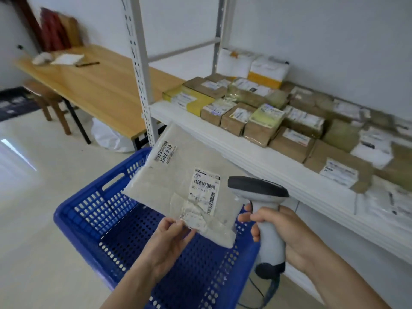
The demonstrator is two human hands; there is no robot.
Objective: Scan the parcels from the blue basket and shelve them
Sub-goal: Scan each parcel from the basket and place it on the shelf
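At frame centre, over the basket (93, 210), the left hand (171, 236) pinches the near edge of the mailer (178, 175), seemingly light, soft and floppy, while the right hand (287, 237) grips the scanner (263, 210).

We stand in what looks like a small parcel depot or pick-up room. A white steel shelving rack with perforated uprights (142, 85) lines a bare white wall (323, 41), its low white shelf board (245, 152) crowded with taped brown cardboard boxes (292, 143) and white-and-yellow mailer bags (267, 72), many bearing printed shipping labels. A grey-and-black handheld barcode scanner (256, 188) points at a flat grey plastic mailer (178, 163) with a barcode label, above a blue perforated plastic basket (107, 219). Behind, a long light-wood table (100, 85) holds white papers (66, 59) and a black pen (87, 64).
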